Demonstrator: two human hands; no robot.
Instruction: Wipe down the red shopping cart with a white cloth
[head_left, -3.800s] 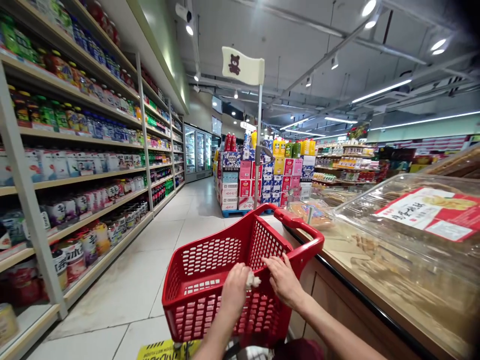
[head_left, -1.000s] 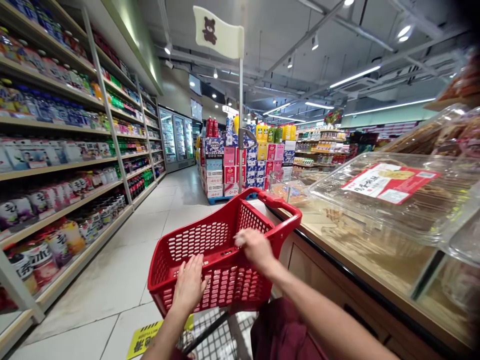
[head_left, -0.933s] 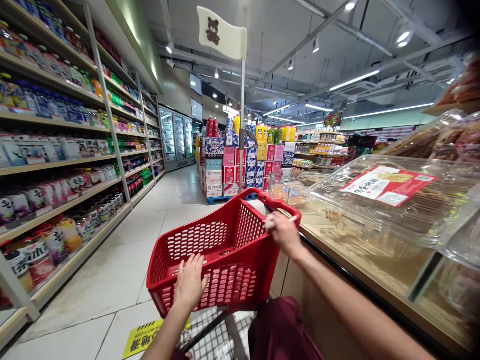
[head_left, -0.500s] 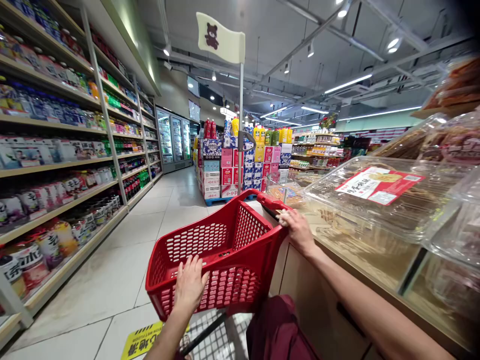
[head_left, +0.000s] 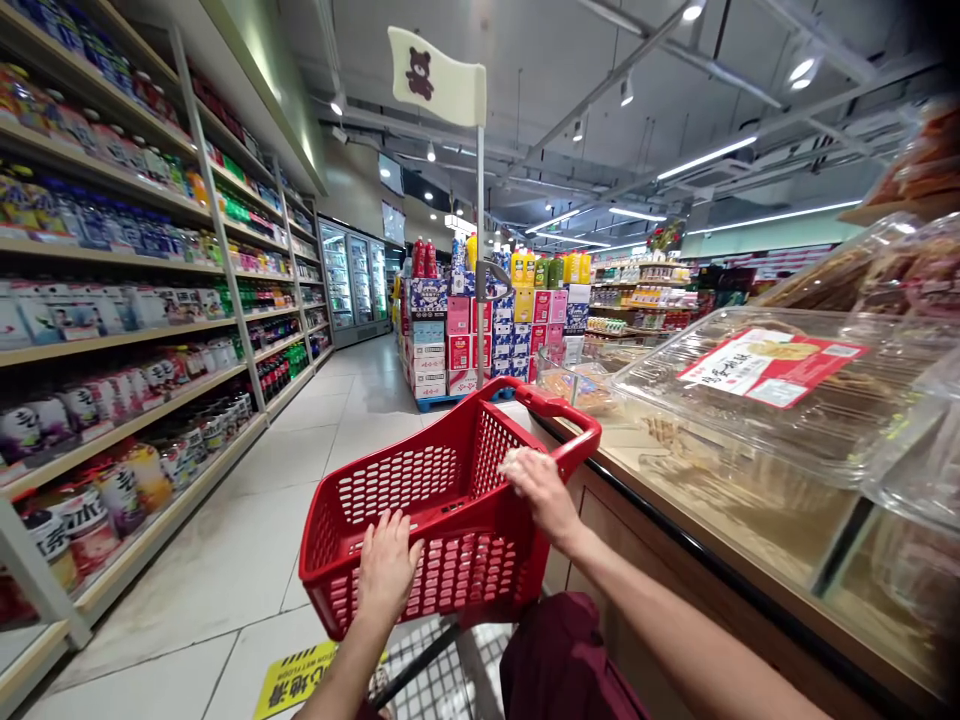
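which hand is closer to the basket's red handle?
Right. The right hand is on the red basket at its right rim, just below the handle. The left hand presses the near wall, farther away.

This is looking like a supermarket: long metal shelves (head_left: 112,330) are carrying rows of colourful jars and bottles, glass-door fridges (head_left: 352,285) are standing at the aisle end, stacked drink cartons (head_left: 480,345) are waiting, and a red plastic shopping basket (head_left: 442,510) is rolling here.
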